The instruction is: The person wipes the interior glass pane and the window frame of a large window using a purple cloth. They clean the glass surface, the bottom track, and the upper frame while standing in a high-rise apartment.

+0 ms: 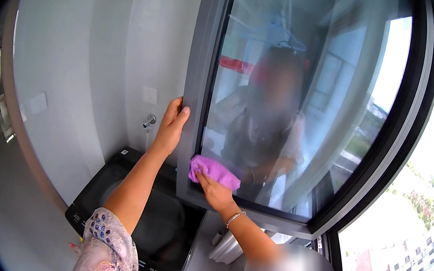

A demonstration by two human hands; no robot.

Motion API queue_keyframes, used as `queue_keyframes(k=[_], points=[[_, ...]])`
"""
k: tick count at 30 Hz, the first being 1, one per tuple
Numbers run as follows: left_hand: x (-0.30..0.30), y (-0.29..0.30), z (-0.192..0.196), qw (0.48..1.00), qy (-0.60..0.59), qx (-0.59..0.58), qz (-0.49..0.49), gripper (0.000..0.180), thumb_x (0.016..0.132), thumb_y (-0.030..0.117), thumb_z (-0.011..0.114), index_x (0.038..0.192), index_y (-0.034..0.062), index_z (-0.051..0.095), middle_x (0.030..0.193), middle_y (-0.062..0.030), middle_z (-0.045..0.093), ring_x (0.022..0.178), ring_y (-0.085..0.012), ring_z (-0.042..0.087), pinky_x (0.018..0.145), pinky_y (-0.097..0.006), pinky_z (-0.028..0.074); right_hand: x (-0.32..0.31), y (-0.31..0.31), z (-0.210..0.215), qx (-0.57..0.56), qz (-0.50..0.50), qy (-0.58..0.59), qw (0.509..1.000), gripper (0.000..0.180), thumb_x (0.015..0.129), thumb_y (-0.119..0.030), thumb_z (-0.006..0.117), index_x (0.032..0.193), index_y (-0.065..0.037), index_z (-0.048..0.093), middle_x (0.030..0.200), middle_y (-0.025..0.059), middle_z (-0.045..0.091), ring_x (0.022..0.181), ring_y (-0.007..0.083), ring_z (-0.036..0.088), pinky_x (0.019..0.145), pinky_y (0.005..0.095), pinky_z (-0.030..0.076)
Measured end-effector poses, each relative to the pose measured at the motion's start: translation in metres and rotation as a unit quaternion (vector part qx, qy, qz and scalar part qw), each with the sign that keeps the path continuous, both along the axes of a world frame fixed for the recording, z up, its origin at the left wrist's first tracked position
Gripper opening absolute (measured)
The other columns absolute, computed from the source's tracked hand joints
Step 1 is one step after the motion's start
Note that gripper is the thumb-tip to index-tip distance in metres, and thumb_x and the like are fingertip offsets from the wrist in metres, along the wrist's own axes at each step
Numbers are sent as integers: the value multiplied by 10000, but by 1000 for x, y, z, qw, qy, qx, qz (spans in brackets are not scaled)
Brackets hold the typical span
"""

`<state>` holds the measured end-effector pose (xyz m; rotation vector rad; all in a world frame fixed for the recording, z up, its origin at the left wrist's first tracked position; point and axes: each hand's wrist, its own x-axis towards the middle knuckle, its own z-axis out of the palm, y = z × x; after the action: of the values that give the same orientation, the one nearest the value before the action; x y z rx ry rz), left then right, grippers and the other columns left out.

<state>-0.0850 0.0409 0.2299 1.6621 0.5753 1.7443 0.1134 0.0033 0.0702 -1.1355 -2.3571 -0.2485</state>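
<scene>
A grey-framed window sash [200, 78] stands swung inward in front of me, its glass pane [288, 90] reflecting a person. My left hand [170, 126] grips the sash's left edge, fingers curled around the frame. My right hand [214, 187] presses a purple cloth [214, 171] flat against the lower left corner of the glass, just above the bottom rail. A bracelet sits on my right wrist.
A black top-load washing machine [111, 187] stands below the window against the white tiled wall [101, 54], with a tap [148, 121] and a wall socket [150, 95] above it. To the right, the open window gap [432, 164] shows buildings far below.
</scene>
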Motion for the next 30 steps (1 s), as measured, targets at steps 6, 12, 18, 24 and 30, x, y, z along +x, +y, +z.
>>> queue_keyframes(k=[6,12,18,24,30], points=[[9,5,-8,998,-2,-2,62,496,1016,361,526,1347,-2,457,1180,-56,548,1071,-132,493,974,-285,377,6,-18,-44,-55,-16,-88,995,429,955,-160,436,1369,-159,547,1233,37,639,1025,236,656,813,360,538],[11,6,-8,995,-3,3,99,545,981,369,590,1352,-6,452,1213,-102,571,1106,-184,535,976,-319,409,84,-38,-35,28,1,-127,992,419,923,-154,468,1316,-224,593,1192,28,670,964,195,678,768,349,542],[36,-2,-5,989,14,12,149,600,922,357,663,1331,-25,447,1198,-140,570,1084,-228,554,952,-356,435,246,-98,-35,111,-143,-80,980,425,817,-148,607,1218,-277,663,1285,58,626,881,252,695,699,379,556],[39,15,-32,953,67,37,295,677,886,147,674,1432,-46,323,1370,-241,458,1247,-349,489,1048,-420,390,257,-94,61,342,-249,69,904,622,629,-58,756,1226,-191,641,1288,191,588,1014,360,644,821,424,537],[32,5,-28,957,66,42,279,653,890,122,654,1436,-29,329,1375,-245,455,1258,-375,478,1061,-429,377,260,-98,158,380,-231,104,890,711,596,79,709,1274,-102,597,1379,204,514,1258,410,497,1034,448,425]])
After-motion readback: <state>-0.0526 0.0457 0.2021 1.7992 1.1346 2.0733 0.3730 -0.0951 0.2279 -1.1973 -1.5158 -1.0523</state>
